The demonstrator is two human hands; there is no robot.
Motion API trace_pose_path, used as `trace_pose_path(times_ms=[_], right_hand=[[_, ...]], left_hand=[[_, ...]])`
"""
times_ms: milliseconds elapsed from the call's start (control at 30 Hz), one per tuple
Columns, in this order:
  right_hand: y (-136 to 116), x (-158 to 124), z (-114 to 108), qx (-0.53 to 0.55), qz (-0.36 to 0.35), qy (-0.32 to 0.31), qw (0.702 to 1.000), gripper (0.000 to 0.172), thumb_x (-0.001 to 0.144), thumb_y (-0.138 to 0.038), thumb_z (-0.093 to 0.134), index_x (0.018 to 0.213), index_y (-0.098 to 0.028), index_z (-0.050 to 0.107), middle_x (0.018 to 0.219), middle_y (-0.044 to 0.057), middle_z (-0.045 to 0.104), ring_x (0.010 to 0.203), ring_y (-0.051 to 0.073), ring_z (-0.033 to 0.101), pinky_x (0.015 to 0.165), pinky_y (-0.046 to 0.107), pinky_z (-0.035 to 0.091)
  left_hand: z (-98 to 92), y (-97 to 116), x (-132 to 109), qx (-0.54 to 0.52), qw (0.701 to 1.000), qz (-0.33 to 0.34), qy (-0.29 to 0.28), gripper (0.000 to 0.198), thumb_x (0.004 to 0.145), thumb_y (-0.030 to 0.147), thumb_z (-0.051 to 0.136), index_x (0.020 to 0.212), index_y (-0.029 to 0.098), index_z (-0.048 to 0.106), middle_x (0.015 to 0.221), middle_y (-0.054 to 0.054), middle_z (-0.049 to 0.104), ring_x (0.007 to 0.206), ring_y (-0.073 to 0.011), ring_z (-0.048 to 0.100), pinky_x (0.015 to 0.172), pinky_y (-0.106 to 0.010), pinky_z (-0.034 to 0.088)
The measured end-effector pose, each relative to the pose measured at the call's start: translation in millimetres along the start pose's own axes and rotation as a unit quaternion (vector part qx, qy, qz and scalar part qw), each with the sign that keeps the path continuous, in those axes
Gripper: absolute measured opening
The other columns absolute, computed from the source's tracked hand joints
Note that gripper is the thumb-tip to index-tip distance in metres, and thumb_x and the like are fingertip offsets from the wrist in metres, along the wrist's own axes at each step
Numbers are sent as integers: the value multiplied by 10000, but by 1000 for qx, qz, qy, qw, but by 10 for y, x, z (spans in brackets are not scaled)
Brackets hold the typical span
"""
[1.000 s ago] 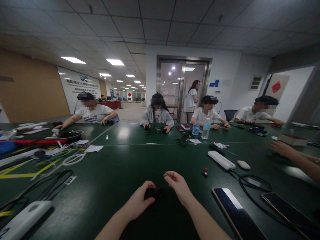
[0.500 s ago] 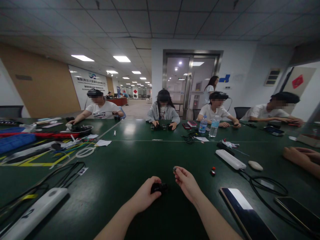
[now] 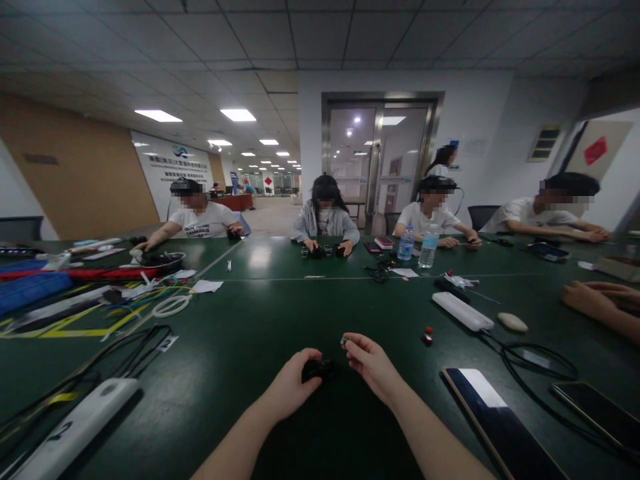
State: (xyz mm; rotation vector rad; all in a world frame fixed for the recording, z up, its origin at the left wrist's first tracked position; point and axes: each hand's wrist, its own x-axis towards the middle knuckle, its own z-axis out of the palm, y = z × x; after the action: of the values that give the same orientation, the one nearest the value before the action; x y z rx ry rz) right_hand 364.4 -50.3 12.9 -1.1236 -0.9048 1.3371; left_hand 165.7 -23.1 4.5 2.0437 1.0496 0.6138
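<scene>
Near the middle of the green table [image 3: 240,360], my left hand [image 3: 293,383] is wrapped round a small black object [image 3: 320,370], whose kind I cannot make out. Just to its right, my right hand [image 3: 367,360] pinches a tiny grey metallic piece [image 3: 344,341] between thumb and fingertips. That piece is apart from the black object. Beyond my right hand, a small red and dark item [image 3: 427,336] stands on the table.
A white power strip [image 3: 463,311], a pale mouse [image 3: 513,323] and a phone [image 3: 505,427] lie to the right. Another power strip [image 3: 75,427] and cables are at left. Two water bottles [image 3: 429,248] stand farther back. Other people sit around the table; someone's arms [image 3: 600,303] rest at right.
My right hand with the metallic piece has shifted slightly left, toward the black object. My left hand is nearly still. The view has tilted a little, and the standing person at the back has moved right.
</scene>
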Motion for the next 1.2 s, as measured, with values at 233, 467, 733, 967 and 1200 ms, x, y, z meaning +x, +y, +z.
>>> trace_pose_path(times_ms=[233, 467, 733, 967, 1200], right_hand=[[43, -23, 47, -130, -29, -30, 991, 264, 632, -342, 657, 851, -203, 614, 819, 22, 613, 761, 173, 548, 671, 306, 416], [25, -58, 123, -157, -53, -73, 984, 225, 647, -308, 647, 843, -202, 613, 797, 11, 629, 786, 185, 576, 743, 333, 433], [35, -63, 147, -152, -53, -93, 983, 257, 631, -317, 663, 848, -189, 614, 819, 19, 651, 805, 193, 596, 766, 335, 441], [33, -33, 120, -157, -54, -98, 981, 318, 620, -345, 666, 894, -191, 615, 849, 26, 652, 830, 198, 592, 794, 345, 437], [53, -13, 56, -207, -47, -86, 973, 335, 674, -366, 616, 970, -211, 592, 899, 26, 623, 879, 199, 564, 797, 341, 421]], left_hand=[[-38, 86, -55, 26, 999, 48, 4, 385, 706, 196, 539, 1076, 276, 469, 1192, -3, 465, 1083, -176, 450, 946, -343, 361], [-24, 126, -52, 87, 994, 64, -27, 303, 747, 176, 507, 1013, 319, 526, 1284, 39, 385, 1182, -203, 345, 990, -405, 280], [-13, 147, -48, 103, 990, 87, -30, 256, 755, 161, 496, 974, 285, 548, 1183, 11, 484, 1121, -182, 396, 959, -369, 302], [-29, 166, -55, 102, 991, 83, -28, 278, 736, 161, 524, 981, 289, 549, 1180, 21, 481, 1107, -157, 413, 967, -344, 307], [-128, 126, -104, 94, 994, 58, -18, 271, 727, 196, 529, 985, 275, 554, 1196, -3, 465, 1113, -168, 425, 975, -353, 321]])
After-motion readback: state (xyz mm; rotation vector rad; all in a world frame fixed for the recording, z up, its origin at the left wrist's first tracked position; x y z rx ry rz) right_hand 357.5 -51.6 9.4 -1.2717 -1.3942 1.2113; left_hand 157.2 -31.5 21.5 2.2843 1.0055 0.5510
